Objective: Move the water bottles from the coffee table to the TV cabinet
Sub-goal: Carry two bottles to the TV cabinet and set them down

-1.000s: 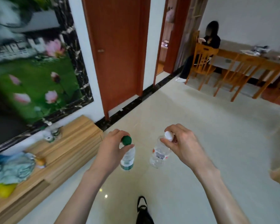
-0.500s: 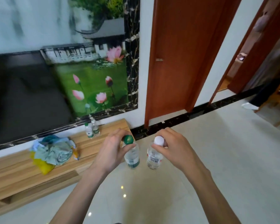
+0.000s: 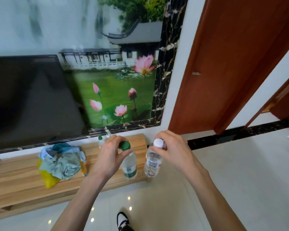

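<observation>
My left hand (image 3: pixel 110 157) grips a clear water bottle with a green cap (image 3: pixel 129 165) by its neck. In my right hand (image 3: pixel 172 150) hangs a second clear bottle with a white cap and a red-and-white label (image 3: pixel 152 164), also held at the top. Both bottles hang over the right end of the low wooden TV cabinet (image 3: pixel 15 180). Two more small bottles (image 3: pixel 101 142) stand at the back of the cabinet, partly hidden behind my left hand.
A crumpled heap of green, blue and yellow cloth (image 3: pixel 62 162) lies on the cabinet left of my hands. A dark TV (image 3: pixel 30 100) hangs above it. A brown door (image 3: pixel 232 64) stands to the right. Glossy pale floor tiles (image 3: pixel 240 172) spread below, with my shoe (image 3: pixel 123 220) near the bottom edge.
The view has swung left from the dining area to the TV wall and come closer to the cabinet. Both hands keep their bottles and now hang over the cabinet's right end.
</observation>
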